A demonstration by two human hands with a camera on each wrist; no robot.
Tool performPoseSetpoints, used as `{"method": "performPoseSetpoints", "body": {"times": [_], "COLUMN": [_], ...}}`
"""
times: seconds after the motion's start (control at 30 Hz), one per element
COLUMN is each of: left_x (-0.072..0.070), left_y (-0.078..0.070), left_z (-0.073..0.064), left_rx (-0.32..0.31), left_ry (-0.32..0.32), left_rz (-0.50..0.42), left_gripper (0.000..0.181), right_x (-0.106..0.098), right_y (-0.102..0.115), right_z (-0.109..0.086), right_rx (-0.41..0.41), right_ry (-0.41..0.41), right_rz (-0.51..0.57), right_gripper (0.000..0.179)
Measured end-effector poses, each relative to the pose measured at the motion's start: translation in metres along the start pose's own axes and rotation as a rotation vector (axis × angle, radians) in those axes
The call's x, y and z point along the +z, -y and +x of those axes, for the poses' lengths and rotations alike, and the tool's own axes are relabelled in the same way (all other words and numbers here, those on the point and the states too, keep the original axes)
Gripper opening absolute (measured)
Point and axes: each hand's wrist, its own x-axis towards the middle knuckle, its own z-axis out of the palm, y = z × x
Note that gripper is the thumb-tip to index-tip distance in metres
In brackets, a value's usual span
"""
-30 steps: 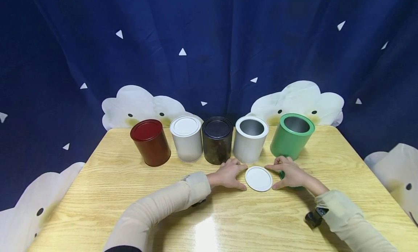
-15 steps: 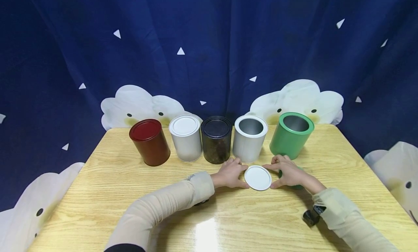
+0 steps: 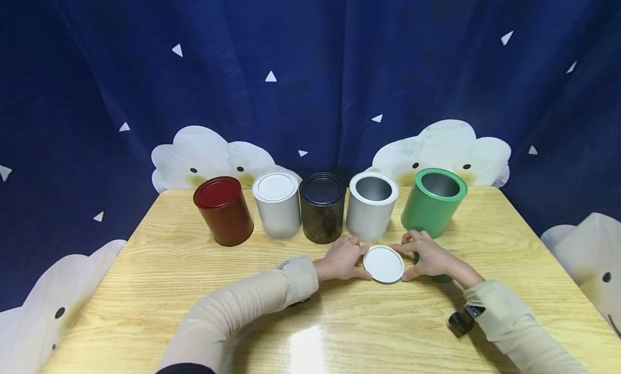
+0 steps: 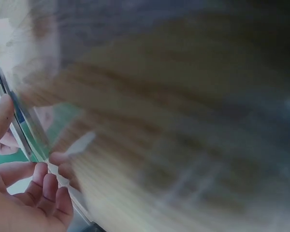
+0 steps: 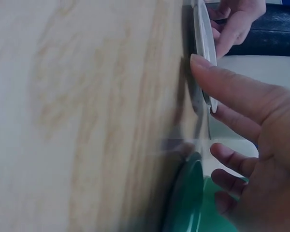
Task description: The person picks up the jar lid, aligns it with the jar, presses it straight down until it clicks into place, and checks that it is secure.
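Note:
A round white can lid point(image 3: 383, 264) is between my two hands in the head view. My left hand point(image 3: 341, 260) holds its left edge with thumb and index finger. From the other side my right hand point(image 3: 429, 258) pinches the right edge the same way, its other fingers loose. In the right wrist view the lid point(image 5: 206, 41) shows edge-on, close over the table with a shadow beside it. A green lid point(image 3: 442, 277) lies under my right hand, mostly hidden in the head view. Behind the hands stand an uncovered white can point(image 3: 371, 217) and an uncovered green can point(image 3: 432, 209).
Along the back of the wooden table point(image 3: 271, 331) stand a dark red can point(image 3: 228, 220), a lidded white can point(image 3: 278, 215) and a black can point(image 3: 322, 217), all covered. A blue curtain point(image 3: 310, 83) hangs behind the table's far edge.
My left thumb and right fingers have closed in on the white lid's edges, and the lid has shifted very slightly. The cans stay where they were.

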Motion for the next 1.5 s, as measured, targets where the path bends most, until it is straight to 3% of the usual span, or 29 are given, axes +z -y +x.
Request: {"method": "performPoseSetpoints", "body": {"times": [0.23,0.47,0.73,1.03,1.5], "left_x": [0.002,-0.003,-0.005,-0.01,-0.032], "left_y": [0.003,0.004,0.007,0.012,0.011], "left_z": [-0.005,-0.008,-0.01,-0.013,-0.019], "left_rx": [0.024,0.066,0.078,0.119,0.177], "left_ry": [-0.053,-0.119,-0.125,-0.158,-0.176], "left_rz": [-0.055,-0.172,-0.274,-0.326,-0.293], "left_gripper": [0.062,0.059,0.057,0.057,0.056], "right_x": [-0.005,-0.009,-0.007,-0.007,-0.016], "right_y": [0.002,0.006,0.01,0.016,0.026], "right_z": [-0.002,-0.005,-0.004,-0.003,-0.004], "right_rx": [0.002,-0.01,-0.058,-0.093,-0.125], "right_ry": [0.005,-0.017,-0.056,-0.101,-0.213], "right_rz": [0.063,0.097,0.106,0.118,0.07], "right_gripper": [0.071,0.073,0.074,0.075,0.073]}}
